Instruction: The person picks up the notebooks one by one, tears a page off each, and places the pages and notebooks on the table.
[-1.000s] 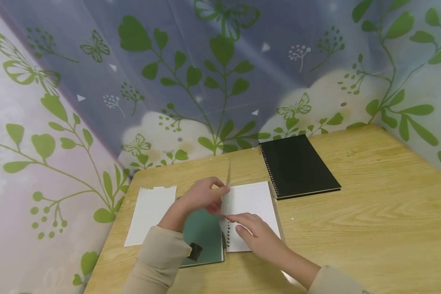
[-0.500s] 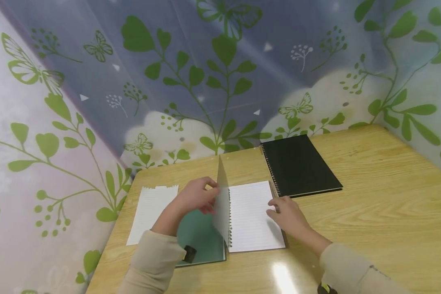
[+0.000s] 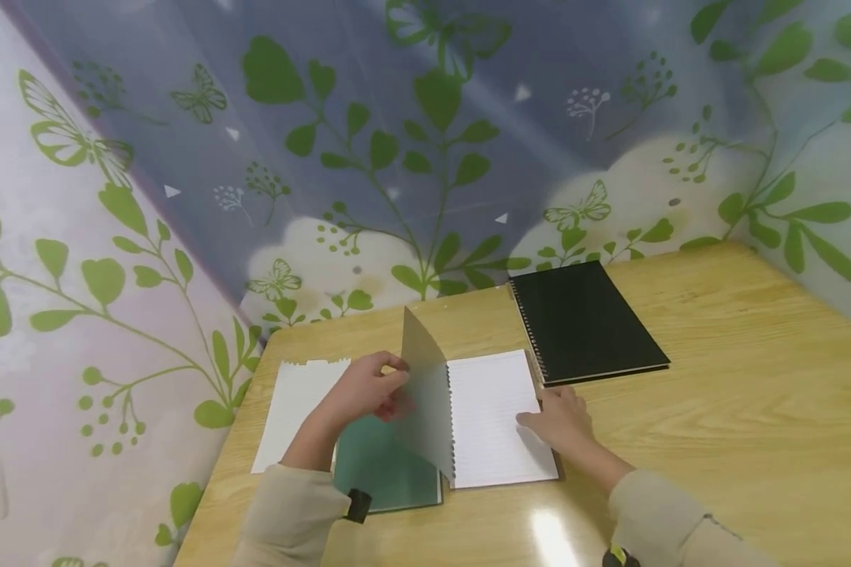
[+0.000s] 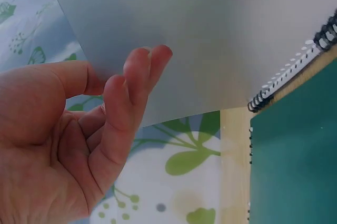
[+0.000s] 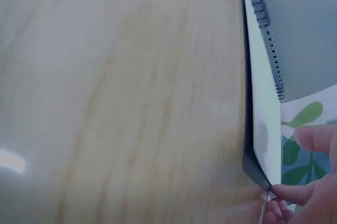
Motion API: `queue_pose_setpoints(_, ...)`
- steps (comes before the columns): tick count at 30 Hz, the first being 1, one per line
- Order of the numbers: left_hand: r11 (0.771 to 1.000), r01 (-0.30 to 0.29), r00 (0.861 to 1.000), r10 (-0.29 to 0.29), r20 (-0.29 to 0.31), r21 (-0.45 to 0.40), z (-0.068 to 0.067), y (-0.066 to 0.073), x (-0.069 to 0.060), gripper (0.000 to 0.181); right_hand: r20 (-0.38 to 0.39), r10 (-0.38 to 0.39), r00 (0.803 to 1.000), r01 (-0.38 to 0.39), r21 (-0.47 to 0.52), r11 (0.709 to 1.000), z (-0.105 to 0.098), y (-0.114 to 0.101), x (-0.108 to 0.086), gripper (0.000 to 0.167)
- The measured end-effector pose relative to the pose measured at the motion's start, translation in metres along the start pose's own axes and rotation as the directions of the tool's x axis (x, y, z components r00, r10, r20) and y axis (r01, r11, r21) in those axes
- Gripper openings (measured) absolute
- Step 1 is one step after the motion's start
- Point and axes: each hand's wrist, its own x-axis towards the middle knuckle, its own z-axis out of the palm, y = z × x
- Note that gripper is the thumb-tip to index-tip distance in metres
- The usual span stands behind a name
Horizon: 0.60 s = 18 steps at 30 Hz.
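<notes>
The left hand (image 3: pixel 365 386) pinches the far edge of a translucent grey plastic sheet (image 3: pixel 425 394), standing raised and slightly bowed near the middle of the head view. The right hand (image 3: pixel 563 417) touches the right edge of an open spiral notebook of white, lined paper (image 3: pixel 499 429), lower centre; whether it pinches that edge cannot be told. Below them spreads a pale yellow, wood-grained table (image 3: pixel 737 425), with a bright glare at the bottom of the frame. Fabric-like walls (image 3: pixel 354 47) in blue, white and pale pink, printed with green leaves and butterflies, fill the top and left. A smooth dark green cover (image 3: pixel 397 472) lies lower left of centre; beyond it, a loose white sheet with a ragged top edge (image 3: pixel 294 409). A matte black, ring-bound rectangular notebook (image 3: pixel 585 323) lies right of centre.
</notes>
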Motion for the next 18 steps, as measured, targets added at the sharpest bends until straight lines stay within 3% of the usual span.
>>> queue_pose_setpoints(5,1.000,0.003,1.000,-0.003,-0.001,-0.017,-0.001,-0.005,-0.003,0.026,0.036,0.060,0.998,-0.065,0.153,0.986,0.000,-0.003,0.003,0.055)
queue_pose_setpoints(11,0.999,0.019,1.000,-0.020,-0.008,-0.046,-0.003,-0.010,-0.006,0.027,0.085,0.068,0.994,-0.096,0.387,0.917,-0.001,-0.006,0.006,0.047)
queue_pose_setpoints(14,0.998,0.021,1.000,-0.022,-0.009,-0.063,-0.004,-0.012,-0.007,0.027,0.038,0.052,0.998,-0.062,0.349,0.935,-0.002,-0.005,0.008,0.038)
queue_pose_setpoints(18,0.997,0.013,1.000,-0.013,-0.002,-0.078,-0.005,-0.015,-0.008,0.027,-0.065,0.001,0.998,0.010,0.162,0.987,-0.007,-0.007,0.012,0.023)
